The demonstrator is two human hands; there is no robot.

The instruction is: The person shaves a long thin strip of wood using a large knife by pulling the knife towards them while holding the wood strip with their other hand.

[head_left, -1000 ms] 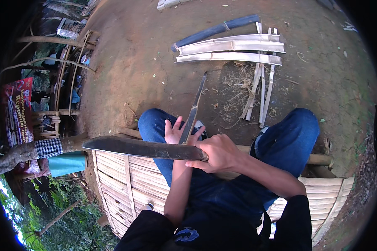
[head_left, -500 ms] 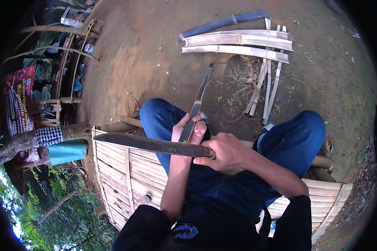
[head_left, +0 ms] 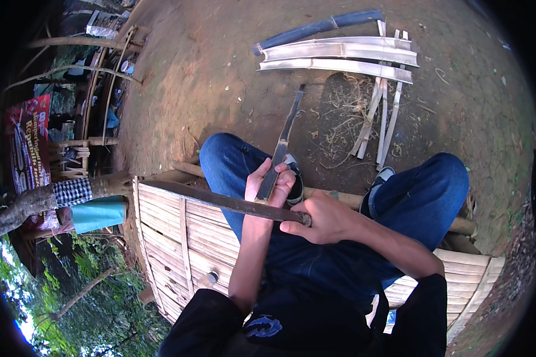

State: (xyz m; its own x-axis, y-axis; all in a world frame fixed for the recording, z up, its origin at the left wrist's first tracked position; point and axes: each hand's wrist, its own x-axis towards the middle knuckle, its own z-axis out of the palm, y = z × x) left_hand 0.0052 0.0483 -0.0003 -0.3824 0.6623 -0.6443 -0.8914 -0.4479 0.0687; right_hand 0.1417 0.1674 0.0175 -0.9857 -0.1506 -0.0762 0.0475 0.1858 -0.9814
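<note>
My left hand (head_left: 274,183) is closed around the near part of a long dark bamboo strip (head_left: 286,129), which points away from me over the ground. A machete (head_left: 220,201) is gripped by its handle in my right hand (head_left: 324,220). Its long dark blade reaches leftward in front of my left wrist, close by the near end of the strip. Whether blade and strip touch, I cannot tell. Both hands are between my knees, in front of my body.
Split pale bamboo halves (head_left: 339,52), a dark bamboo pole (head_left: 315,31) and thin strips (head_left: 371,122) lie on the dirt ahead beside shavings (head_left: 339,113). I sit on a slatted bamboo bench (head_left: 161,232) holding a small jar (head_left: 209,278). Teal cloth (head_left: 99,214) hangs left.
The machete blade has tilted, now showing a narrower face, and its tip sits slightly higher. Both hands keep their grips and have hardly moved.
</note>
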